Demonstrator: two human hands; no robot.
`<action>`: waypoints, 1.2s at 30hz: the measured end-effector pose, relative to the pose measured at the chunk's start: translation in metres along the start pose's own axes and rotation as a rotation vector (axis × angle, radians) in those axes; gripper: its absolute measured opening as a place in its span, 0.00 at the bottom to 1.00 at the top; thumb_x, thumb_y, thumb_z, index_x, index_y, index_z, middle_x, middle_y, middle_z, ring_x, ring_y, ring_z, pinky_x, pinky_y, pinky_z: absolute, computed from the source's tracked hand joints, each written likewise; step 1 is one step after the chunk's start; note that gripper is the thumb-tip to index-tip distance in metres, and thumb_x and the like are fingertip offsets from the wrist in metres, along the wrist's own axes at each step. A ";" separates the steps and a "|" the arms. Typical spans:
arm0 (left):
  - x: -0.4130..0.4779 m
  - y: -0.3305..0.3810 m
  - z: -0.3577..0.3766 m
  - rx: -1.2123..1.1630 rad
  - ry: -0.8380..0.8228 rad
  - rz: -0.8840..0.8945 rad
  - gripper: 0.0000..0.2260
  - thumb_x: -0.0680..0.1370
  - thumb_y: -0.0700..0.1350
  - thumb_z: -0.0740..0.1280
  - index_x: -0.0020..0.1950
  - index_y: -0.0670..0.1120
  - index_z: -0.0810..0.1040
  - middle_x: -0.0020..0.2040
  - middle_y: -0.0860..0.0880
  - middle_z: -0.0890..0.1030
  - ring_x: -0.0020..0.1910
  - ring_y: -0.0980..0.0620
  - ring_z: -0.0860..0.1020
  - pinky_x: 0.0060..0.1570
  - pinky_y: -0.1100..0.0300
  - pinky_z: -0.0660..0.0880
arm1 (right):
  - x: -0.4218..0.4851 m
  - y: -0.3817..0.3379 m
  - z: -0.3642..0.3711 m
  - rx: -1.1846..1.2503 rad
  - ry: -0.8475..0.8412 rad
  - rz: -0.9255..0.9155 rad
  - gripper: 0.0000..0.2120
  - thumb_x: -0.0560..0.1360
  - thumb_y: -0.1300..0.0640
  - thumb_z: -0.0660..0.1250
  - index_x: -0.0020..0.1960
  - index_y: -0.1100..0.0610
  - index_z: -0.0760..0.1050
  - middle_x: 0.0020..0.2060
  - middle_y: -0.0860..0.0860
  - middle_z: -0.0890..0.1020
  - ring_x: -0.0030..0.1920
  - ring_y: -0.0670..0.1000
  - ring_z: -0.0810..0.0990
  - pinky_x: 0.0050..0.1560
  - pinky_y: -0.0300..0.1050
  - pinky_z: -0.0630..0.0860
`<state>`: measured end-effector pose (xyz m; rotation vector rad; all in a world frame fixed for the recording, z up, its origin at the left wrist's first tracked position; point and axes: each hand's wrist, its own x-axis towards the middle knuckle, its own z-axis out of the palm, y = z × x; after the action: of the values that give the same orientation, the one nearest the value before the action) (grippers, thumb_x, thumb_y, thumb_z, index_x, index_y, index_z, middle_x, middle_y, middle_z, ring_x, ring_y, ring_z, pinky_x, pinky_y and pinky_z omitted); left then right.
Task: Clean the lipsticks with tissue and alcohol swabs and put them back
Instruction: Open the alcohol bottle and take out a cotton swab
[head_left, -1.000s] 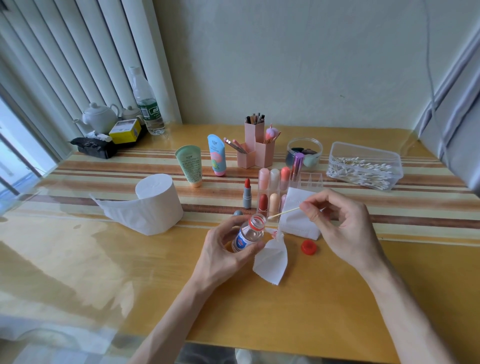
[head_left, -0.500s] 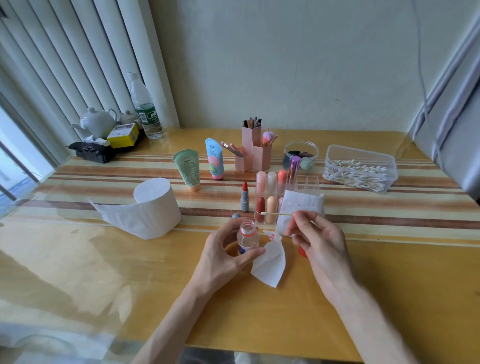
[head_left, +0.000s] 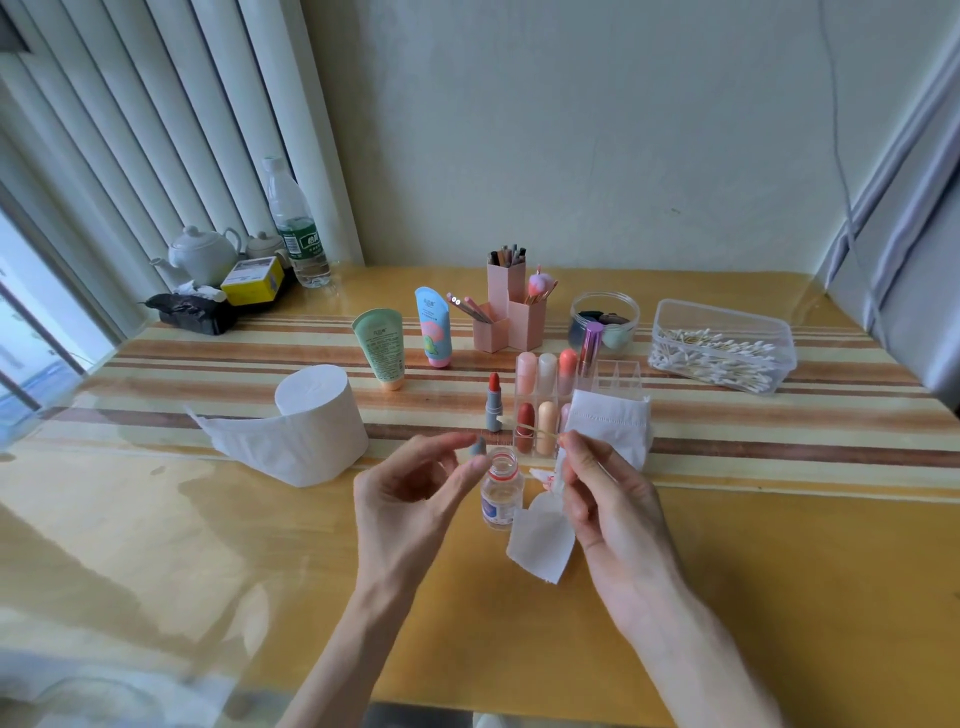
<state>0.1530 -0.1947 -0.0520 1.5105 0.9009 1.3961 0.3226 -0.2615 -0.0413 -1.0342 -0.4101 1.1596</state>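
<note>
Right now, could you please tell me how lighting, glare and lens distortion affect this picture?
Head view: window daylight from the left lays pale glare on the glossy table, washing out its near-left corner; the wide lens bows the vertical blinds; the alcohol bottle and the cotton swab in the right hand are legible.

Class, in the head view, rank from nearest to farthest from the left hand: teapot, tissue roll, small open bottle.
1. small open bottle, just right of the left hand.
2. tissue roll, to its left.
3. teapot, far back left corner.
</note>
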 end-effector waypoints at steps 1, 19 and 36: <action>-0.001 0.005 0.004 -0.007 -0.020 -0.019 0.07 0.72 0.49 0.80 0.48 0.49 0.90 0.32 0.50 0.78 0.30 0.55 0.67 0.32 0.63 0.66 | -0.001 0.001 0.004 0.003 0.004 0.004 0.06 0.72 0.51 0.77 0.46 0.53 0.87 0.35 0.50 0.74 0.31 0.48 0.62 0.36 0.41 0.59; -0.008 0.021 0.018 -0.177 0.049 -0.131 0.06 0.76 0.44 0.75 0.46 0.41 0.87 0.41 0.38 0.80 0.25 0.48 0.70 0.26 0.59 0.63 | -0.014 0.006 0.006 -0.201 0.039 -0.134 0.06 0.77 0.56 0.75 0.48 0.59 0.87 0.31 0.50 0.77 0.26 0.46 0.67 0.28 0.34 0.65; -0.013 0.007 -0.003 -0.109 0.127 -0.232 0.07 0.79 0.43 0.74 0.51 0.42 0.79 0.40 0.43 0.86 0.28 0.49 0.77 0.24 0.63 0.64 | 0.010 0.016 -0.074 -1.383 0.297 -0.657 0.13 0.69 0.58 0.83 0.42 0.47 0.80 0.36 0.39 0.78 0.37 0.45 0.78 0.34 0.40 0.74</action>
<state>0.1480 -0.2088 -0.0501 1.2061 1.0264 1.3585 0.3726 -0.2855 -0.0940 -1.9814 -1.2715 -0.0329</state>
